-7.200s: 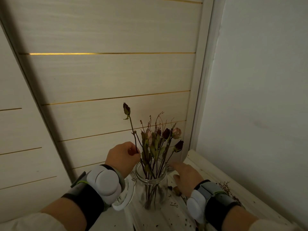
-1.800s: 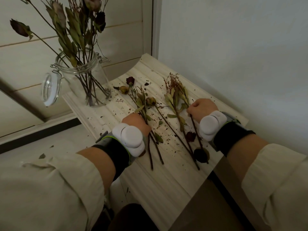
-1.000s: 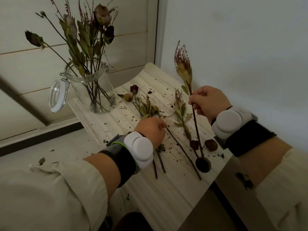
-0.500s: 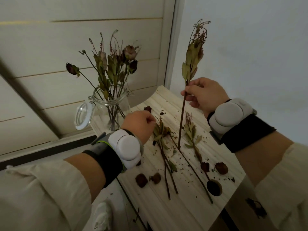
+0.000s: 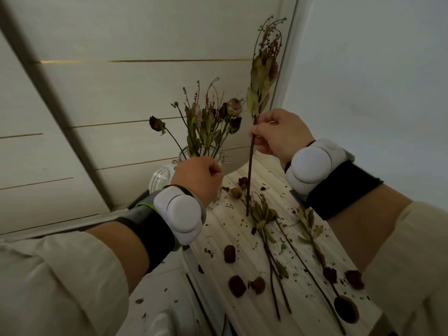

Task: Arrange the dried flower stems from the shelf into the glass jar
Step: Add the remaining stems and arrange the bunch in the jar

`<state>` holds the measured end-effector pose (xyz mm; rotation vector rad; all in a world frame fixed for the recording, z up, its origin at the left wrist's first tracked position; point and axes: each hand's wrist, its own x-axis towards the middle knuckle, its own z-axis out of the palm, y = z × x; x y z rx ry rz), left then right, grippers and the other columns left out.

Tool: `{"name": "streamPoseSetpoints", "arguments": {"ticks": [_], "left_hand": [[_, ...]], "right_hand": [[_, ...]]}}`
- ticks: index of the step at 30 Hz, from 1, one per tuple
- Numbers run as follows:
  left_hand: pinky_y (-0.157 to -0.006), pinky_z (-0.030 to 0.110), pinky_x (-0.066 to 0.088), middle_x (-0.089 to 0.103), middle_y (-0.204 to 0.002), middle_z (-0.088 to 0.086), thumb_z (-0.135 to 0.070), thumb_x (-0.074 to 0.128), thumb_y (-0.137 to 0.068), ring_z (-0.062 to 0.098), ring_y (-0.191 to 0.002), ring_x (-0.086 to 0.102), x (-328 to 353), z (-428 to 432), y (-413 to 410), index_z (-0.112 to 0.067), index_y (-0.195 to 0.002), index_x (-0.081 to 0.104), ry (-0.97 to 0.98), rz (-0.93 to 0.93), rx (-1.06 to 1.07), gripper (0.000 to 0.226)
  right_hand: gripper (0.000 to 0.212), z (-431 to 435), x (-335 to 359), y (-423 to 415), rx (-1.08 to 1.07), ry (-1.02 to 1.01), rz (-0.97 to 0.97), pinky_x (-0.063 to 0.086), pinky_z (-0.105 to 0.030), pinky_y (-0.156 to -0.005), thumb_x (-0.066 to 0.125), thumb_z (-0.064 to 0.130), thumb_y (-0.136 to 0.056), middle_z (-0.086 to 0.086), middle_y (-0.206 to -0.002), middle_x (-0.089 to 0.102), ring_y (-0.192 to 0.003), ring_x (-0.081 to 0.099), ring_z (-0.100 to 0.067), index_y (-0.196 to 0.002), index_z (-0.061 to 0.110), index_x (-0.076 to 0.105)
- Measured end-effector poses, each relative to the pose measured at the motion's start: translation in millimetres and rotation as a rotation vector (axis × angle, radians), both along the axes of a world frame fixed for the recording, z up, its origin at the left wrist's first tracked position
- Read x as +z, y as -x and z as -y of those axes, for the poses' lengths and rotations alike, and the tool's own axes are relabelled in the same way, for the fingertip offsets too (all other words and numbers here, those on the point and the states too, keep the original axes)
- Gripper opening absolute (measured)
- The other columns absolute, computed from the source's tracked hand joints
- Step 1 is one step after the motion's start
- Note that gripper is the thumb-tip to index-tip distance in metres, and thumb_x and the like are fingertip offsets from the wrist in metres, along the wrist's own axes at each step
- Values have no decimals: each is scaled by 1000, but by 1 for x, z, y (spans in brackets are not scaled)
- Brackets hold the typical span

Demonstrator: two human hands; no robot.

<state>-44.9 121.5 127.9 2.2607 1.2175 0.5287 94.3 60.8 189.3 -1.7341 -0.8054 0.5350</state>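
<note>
Jar point(image 5: 221, 158) seemingly behind left hand point(image 5: 197, 179)

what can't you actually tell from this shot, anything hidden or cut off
Head view only:
- Glass jar: body mostly hidden behind the left hand.
- Left hand's fingers: curled away, contents unclear.
- Stems on the shelf: tangled, count uncertain.
- Shelf: near end cut off by the frame's bottom edge.

My right fingers point(image 5: 260, 135) pinch one upright leafy dried stem point(image 5: 251, 170); the glass jar point(image 5: 219, 157) with stems stands behind my left fingers point(image 5: 213, 169).

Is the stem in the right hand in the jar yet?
No. Right hand holds the stem upright beside the jar.
</note>
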Motion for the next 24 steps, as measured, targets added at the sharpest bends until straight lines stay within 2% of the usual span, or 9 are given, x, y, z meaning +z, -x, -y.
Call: {"name": "streamPoseSetpoints", "arguments": {"ticks": [3,7,9,11,14,18,22,24], "left_hand": [[-81,24,43,68,-100,-1,-26,57,-89,19,-96,60,-1,-14,9,-21,-99,67,0,3,51,16],[-84,30,48,64,-100,1,-36,62,-85,23,-96,59,-4,-28,16,-21,-101,64,10,-11,112,22],[-86,36,51,63,-104,2,-41,64,-82,24,-97,59,-5,-36,19,-23,-102,63,-10,-23,145,26],[-90,42,50,62,-110,3,-46,66,-80,25,-104,57,-5,-42,20,-24,-105,63,-39,-36,180,34],[-94,44,47,56,-119,3,-52,66,-77,26,-112,52,-6,-48,22,-24,-111,60,-42,-67,221,45],[-96,44,46,51,-122,3,-56,66,-75,25,-112,52,-7,-53,23,-24,-112,57,-20,-81,216,50],[-96,43,47,50,-123,2,-59,66,-73,25,-111,54,-8,-57,22,-24,-114,56,11,-82,197,55],[-96,42,47,50,-123,1,-60,66,-72,24,-110,54,-9,-58,21,-24,-115,55,21,-86,189,57]], "right_hand": [[11,-17,4,9,9,3,16,50,-17,-48,57,3,-85,-12,-85,64,-61,56,-15,-91,11,54],[11,-33,6,16,8,-23,29,48,-14,-43,57,1,-85,-6,-70,58,-56,54,-13,-91,10,54],[10,-43,8,18,-2,-29,57,53,-20,-51,57,3,-84,-3,-67,57,-58,56,-16,-87,12,55],[15,-54,9,19,-19,-43,105,58,-33,-67,59,6,-83,-3,-66,59,-63,60,-21,-77,19,54],[19,-69,11,22,-33,-55,175,57,-47,-80,60,10,-82,-2,-68,61,-68,63,-25,-72,24,51],[8,-81,13,24,-35,-59,204,57,-49,-80,57,11,-85,-5,-79,62,-82,68,-32,-87,18,54],[23,-91,13,24,-74,-77,235,55,-47,-84,57,12,-84,-4,-84,64,-91,67,-31,-71,29,48],[27,-95,13,22,-91,-93,243,54,-47,-85,57,12,-83,-1,-80,63,-91,66,-30,-69,31,45]]}}
